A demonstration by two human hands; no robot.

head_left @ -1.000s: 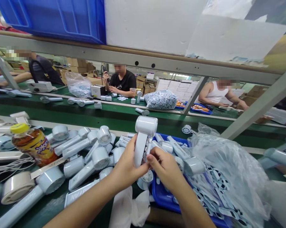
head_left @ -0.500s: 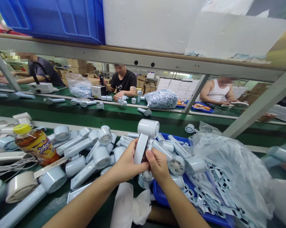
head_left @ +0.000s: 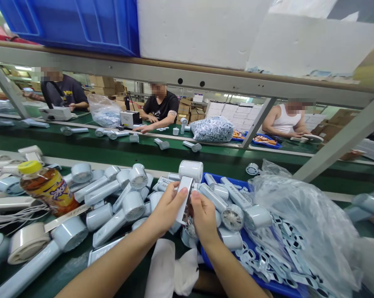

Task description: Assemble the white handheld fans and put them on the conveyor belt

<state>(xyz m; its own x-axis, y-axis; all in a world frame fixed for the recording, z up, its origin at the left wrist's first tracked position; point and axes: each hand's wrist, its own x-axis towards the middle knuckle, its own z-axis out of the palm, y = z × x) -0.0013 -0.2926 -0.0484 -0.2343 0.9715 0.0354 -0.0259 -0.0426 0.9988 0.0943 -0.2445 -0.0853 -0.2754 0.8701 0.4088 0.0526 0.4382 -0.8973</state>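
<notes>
A pale blue handheld fan (head_left: 190, 170) is held up at the middle of the bench, its round head pointing away from me. My left hand (head_left: 170, 207) grips the handle, the thumb lying along its upper face. My right hand (head_left: 203, 209) is closed at the handle's right side, fingers pinched at its edge; the fingertips hide what, if anything, is between them. The handle's side looks open, with a dark inside partly showing. Below the hands lies another fan head (head_left: 189, 236), partly hidden.
Similar fans (head_left: 133, 205) are piled on the left, beside a drink bottle (head_left: 48, 186). On the right, a blue tray (head_left: 207, 252) holds fans and small blue parts, with a clear plastic bag (head_left: 311, 223) over it. A green conveyor (head_left: 137, 155) runs behind; several people work beyond it.
My left thumb has moved up onto the handle, and the fan has tilted and shifted slightly. Across the conveyor, a co-worker's hand has released a fan, which now lies on the belt.
</notes>
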